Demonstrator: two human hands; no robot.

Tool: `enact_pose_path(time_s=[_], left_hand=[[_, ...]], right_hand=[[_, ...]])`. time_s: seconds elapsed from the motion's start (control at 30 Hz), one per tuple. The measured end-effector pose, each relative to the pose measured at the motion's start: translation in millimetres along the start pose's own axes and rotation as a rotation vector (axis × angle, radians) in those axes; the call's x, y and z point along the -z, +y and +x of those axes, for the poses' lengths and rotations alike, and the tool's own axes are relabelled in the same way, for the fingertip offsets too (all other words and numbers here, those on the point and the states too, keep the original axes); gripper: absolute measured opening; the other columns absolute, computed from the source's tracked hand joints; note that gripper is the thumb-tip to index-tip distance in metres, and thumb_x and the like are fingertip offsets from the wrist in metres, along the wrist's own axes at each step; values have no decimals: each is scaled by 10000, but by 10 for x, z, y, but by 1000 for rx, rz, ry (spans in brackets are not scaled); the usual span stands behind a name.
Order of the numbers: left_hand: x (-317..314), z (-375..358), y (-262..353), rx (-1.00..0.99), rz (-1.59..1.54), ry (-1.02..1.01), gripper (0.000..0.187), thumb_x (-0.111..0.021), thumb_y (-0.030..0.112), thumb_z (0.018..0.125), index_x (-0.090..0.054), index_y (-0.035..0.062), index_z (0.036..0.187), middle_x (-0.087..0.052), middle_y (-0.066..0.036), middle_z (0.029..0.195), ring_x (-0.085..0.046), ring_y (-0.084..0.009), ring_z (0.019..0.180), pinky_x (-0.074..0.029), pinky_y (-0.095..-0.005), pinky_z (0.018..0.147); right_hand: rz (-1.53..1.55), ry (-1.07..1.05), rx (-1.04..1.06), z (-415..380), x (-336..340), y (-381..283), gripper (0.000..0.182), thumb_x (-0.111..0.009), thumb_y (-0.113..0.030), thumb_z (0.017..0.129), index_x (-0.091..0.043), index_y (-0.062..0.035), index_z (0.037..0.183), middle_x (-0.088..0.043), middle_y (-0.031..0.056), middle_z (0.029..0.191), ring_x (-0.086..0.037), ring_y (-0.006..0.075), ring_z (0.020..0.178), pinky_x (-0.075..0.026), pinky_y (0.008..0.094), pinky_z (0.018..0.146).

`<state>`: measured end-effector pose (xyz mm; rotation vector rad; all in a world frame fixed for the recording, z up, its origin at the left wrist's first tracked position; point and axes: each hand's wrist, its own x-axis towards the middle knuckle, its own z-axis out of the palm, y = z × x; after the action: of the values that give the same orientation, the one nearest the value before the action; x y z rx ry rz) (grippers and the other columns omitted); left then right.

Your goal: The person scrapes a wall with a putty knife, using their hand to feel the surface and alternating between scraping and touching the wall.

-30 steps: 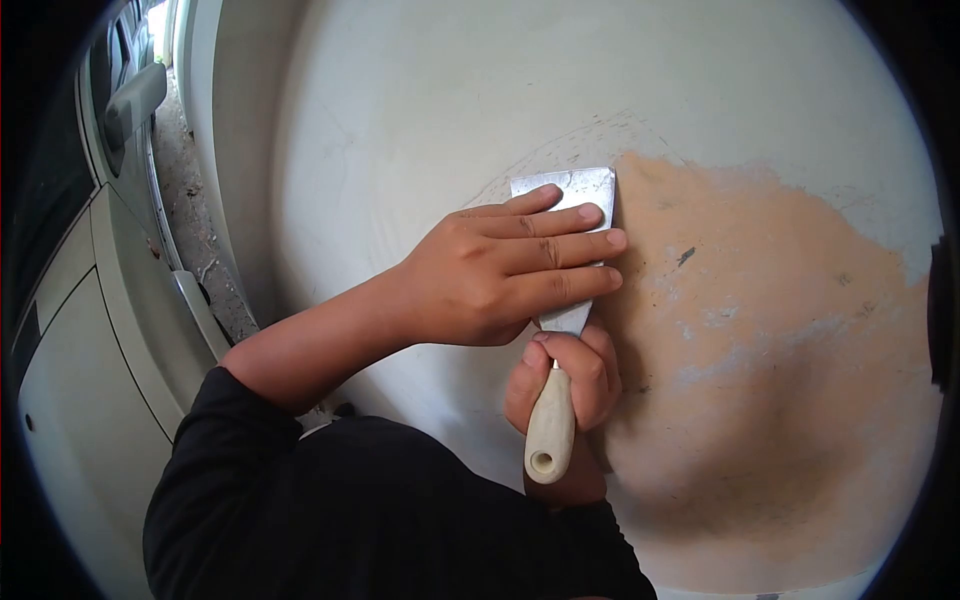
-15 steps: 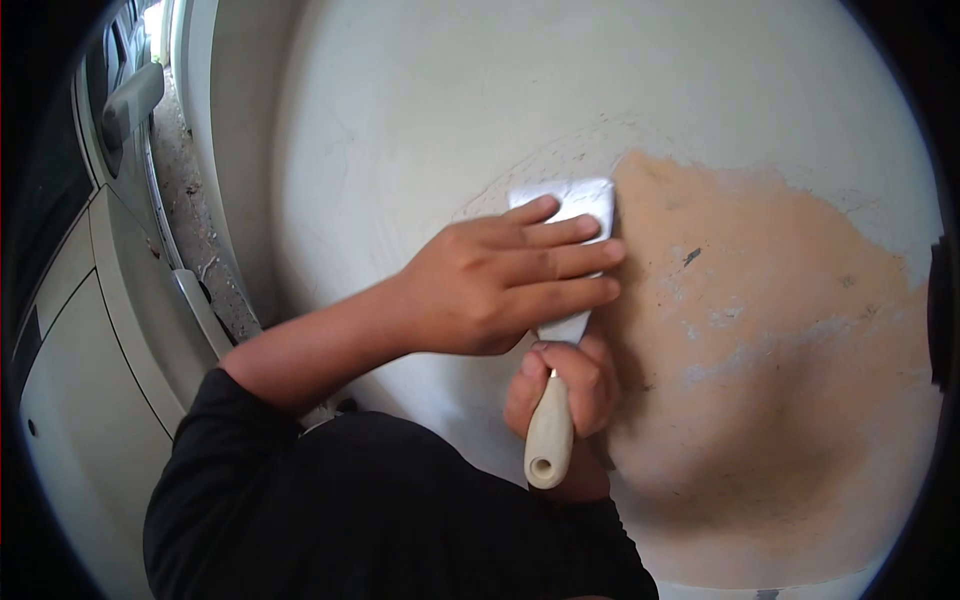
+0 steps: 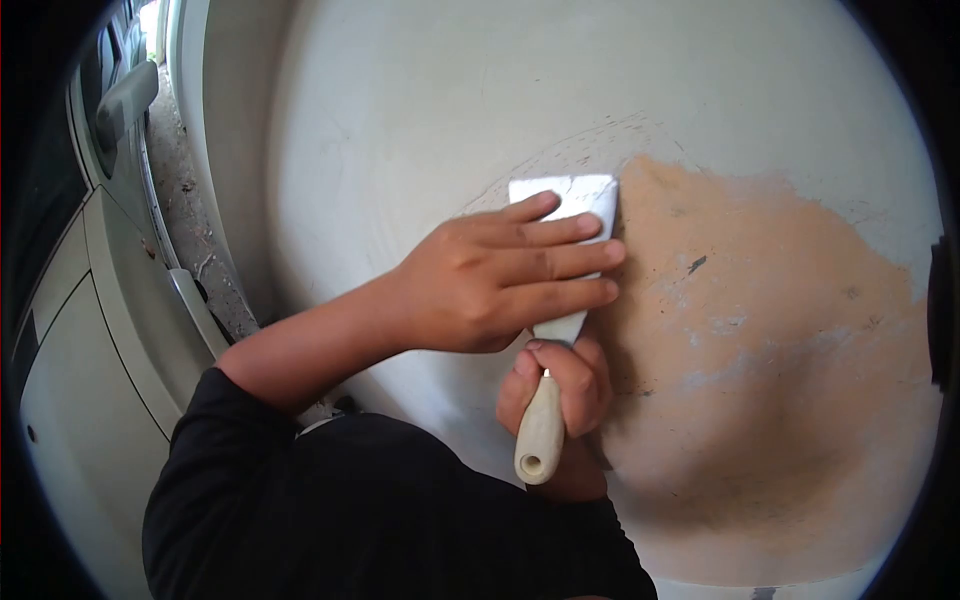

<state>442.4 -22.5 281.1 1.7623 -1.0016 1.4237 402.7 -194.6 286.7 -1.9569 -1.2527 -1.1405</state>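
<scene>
A putty knife [image 3: 590, 203] with a wide metal blade and a cream handle lies against a pale, curved car panel [image 3: 430, 110]. My right hand [image 3: 575, 385] is closed around the neck and upper handle, the handle's end pointing down toward my body. Flat across the blade rests my left hand [image 3: 480, 275], its fingers stretched out and apart, pressing on the metal. Just right of the blade spreads a tan filler patch [image 3: 760, 260] with grey scuffs and a small dark chip mark. Thin scratches arc over the panel above the blade. My left hand hides part of the blade.
At the left stands another pale car [image 3: 80, 380] with a side mirror [image 3: 125, 100]. A narrow strip of littered ground [image 3: 190, 220] runs between it and the panel. A dark object [image 3: 938, 310] sits at the far right edge. My black shirt [image 3: 380, 520] fills the bottom.
The handle's end and my right hand have swung slightly left, tilting the putty knife a little. The blade and my left hand stay in nearly the same place.
</scene>
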Motion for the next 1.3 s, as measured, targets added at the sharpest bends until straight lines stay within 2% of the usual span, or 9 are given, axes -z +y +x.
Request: enact_pose_path(time_s=[0.1, 0.23, 0.37, 0.5, 0.57, 0.93, 1.03, 1.17, 1.3], left_hand=[[-20, 9, -41, -27, 44, -2, 319, -732, 110, 862, -782, 129, 1177, -739, -96, 1295, -680, -273, 1258, -493, -466, 1134], [-1, 100, -14, -7, -4, 0, 322, -741, 105, 869, -780, 138, 1187, -733, -87, 1308, -669, -264, 1274, -481, -468, 1149], [-7, 63, -46, -32, 66, -6, 317, -735, 108, 860, -782, 128, 1172, -741, -91, 1292, -681, -268, 1259, -495, -463, 1130], [24, 132, -28, 0, -27, -8, 315, -733, 96, 871, -784, 143, 1178, -731, -89, 1310, -669, -263, 1275, -478, -468, 1151], [-14, 24, -17, -11, 49, -8, 317, -735, 107, 863, -784, 136, 1175, -734, -94, 1305, -677, -270, 1264, -488, -468, 1138], [-19, 56, -79, -41, 43, 9, 317, -721, 104, 863, -782, 126, 1173, -732, -89, 1311, -663, -269, 1285, -478, -473, 1148], [-22, 89, -63, -22, -33, 12, 317, -721, 109, 866, -781, 139, 1176, -731, -91, 1311, -661, -266, 1288, -478, -472, 1150], [-27, 9, -79, -61, 46, -6, 309, -720, 119, 872, -782, 128, 1174, -729, -92, 1317, -668, -269, 1278, -483, -473, 1141], [-14, 59, -90, -44, -16, -12, 297, -711, 118, 889, -783, 137, 1177, -723, -96, 1326, -655, -270, 1295, -472, -470, 1156]], right_hand=[[13, 28, 56, 21, -28, 29, 78, -671, -68, 948, -616, -14, 959, -596, 142, 848, -658, 332, 747, -555, 401, 630], [-23, 43, 5, 105, -3, -11, 87, -674, -74, 956, -612, -16, 973, -603, 145, 868, -662, 329, 763, -568, 422, 660], [12, 24, 48, 38, -18, 35, 95, -676, -79, 961, -615, -13, 989, -606, 157, 860, -656, 326, 741, -561, 403, 639], [-2, 39, -9, 105, 23, -14, 93, -677, -82, 962, -617, -15, 990, -610, 156, 858, -656, 326, 739, -561, 407, 635], [-21, -1, 35, -27, -9, 60, 134, -647, -117, 963, -590, 1, 991, -624, 164, 856, -653, 291, 697, -565, 377, 638], [-55, 53, 119, 55, -65, 117, 132, -648, -108, 956, -597, 8, 995, -637, 176, 884, -647, 295, 697, -563, 387, 634], [-90, 32, 63, 22, -8, 61, 135, -650, -112, 957, -598, 3, 1002, -633, 175, 881, -657, 293, 705, -569, 384, 636], [-91, 39, 126, -49, -86, 134, 143, -657, -111, 954, -597, 10, 999, -624, 159, 848, -647, 290, 697, -563, 375, 637], [-104, 57, 108, 24, -71, 74, 123, -647, -95, 947, -593, 4, 995, -618, 160, 848, -633, 284, 695, -557, 381, 625]])
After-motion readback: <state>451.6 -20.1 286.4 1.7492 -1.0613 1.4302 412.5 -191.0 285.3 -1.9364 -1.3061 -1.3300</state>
